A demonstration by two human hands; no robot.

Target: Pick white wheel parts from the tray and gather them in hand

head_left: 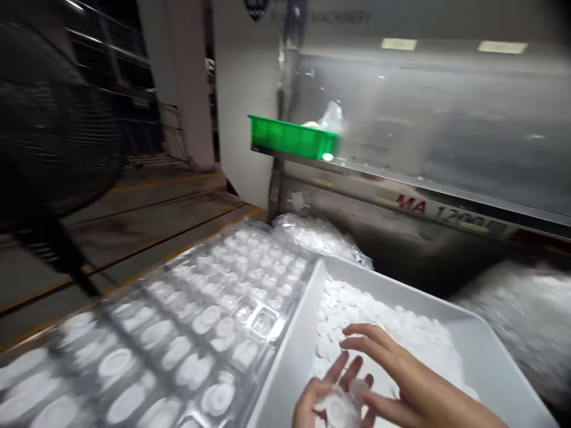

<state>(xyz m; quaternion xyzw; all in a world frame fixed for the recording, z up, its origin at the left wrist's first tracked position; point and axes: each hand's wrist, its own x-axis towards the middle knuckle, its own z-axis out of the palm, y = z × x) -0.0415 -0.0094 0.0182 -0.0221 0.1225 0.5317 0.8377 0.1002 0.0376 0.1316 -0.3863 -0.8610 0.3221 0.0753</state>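
My left hand (307,401) is cupped, palm up, around several small round white plastic discs (336,410) at the lower edge of the view. Just above and to its right is my right hand (397,374), its fingers stretched out and apart. The right thumb lies close to the discs in the left palm; whether it touches one I cannot tell. Both hands are over a white bin (285,368) that holds a heap of loose white discs (383,315). Left of the bin, a clear plastic tray (263,321) has rows of pockets with white round pieces in them.
A clear bag of white pieces (312,235) lies behind the bin, and a blurred pile in clear plastic (521,315) is at the right. A green basket (292,138) sits on the machine ledge (423,184). A dark fan (57,125) stands at the left.
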